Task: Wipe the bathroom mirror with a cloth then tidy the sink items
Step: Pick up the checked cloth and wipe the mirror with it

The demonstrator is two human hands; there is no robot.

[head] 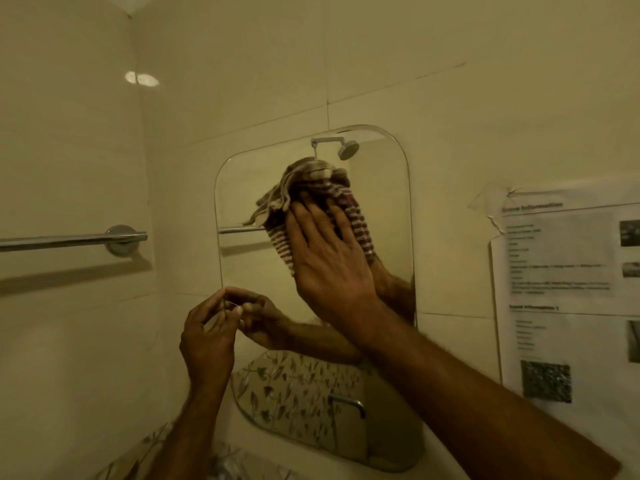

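1. Chrome is the first thing at your left: a round polished towel bar fixed to the cream glossy wall tiles, well apart from the work.
2. Your left hand sits at the lower left edge of the rounded frameless wall mirror; its fingertips pinch at something thin by the glass edge, and you cannot tell what, if anything, that grip holds.
3. Your right hand lies flat, fingers spread, pressing the brown-and-white striped bunched cloth against the upper middle of the glass, so this grip is a flat press, not a closed fist.
4. Judge the step as wiping, with the tidying not yet begun; no sink items show clearly.
5. Next, sweep the cloth over the bare right side and the bottom, keeping the pressure even.
6. Avoid the taped printed paper notice just right of the mirror.
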